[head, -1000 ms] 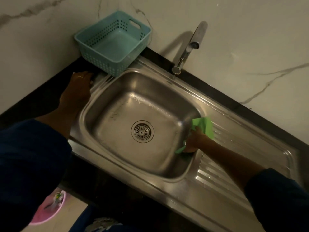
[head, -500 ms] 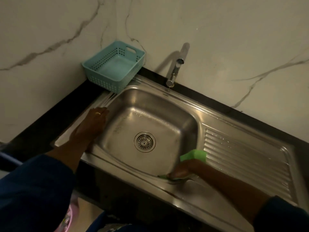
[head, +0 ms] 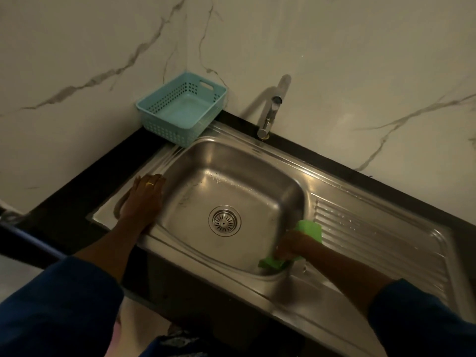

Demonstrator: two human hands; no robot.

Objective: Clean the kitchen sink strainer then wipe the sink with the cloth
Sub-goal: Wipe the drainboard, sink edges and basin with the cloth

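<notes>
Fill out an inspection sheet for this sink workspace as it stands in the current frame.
Surface: steel sink with a ribbed drainboard on its right, set in a black counter; water drops on the drainboard.
Job's things: strainer seated in the drain at the basin's middle; green cloth against the basin's right wall, near the front corner.
Clutter: teal basket at the sink's back left corner.
Hands: left hand rests flat on the sink's left rim; right hand grips the green cloth.
Cables: nothing seen.
Surroundings: tap behind the basin, no water stream seen; marble wall behind.
</notes>
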